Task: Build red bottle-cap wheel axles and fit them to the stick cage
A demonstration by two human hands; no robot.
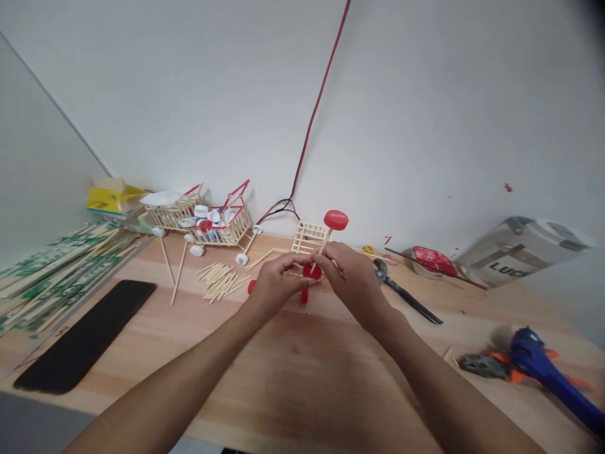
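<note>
Between my hands is a thin wooden stick [324,241] with a red bottle cap [336,219] at its upper end. The fingers of my right hand [347,268] pinch this stick. My left hand [276,276] is closed at the thumb and fingertips on a second red bottle cap [312,272], where the stick's lower end meets it; whether they are joined I cannot tell. Just behind stands a small frame of wooden sticks [307,236], partly hidden by my fingers. More red caps show below my hands [305,296] and beside my left wrist [251,287].
Cut sticks [220,282] lie left of my hands. Behind them stand stick carts [220,230], one filled with caps. A black slab [87,334] and packaged chopsticks [61,271] lie far left. At right are pincers [409,296], a red-stained dish [432,261], pliers [484,366] and a blue tool [553,372].
</note>
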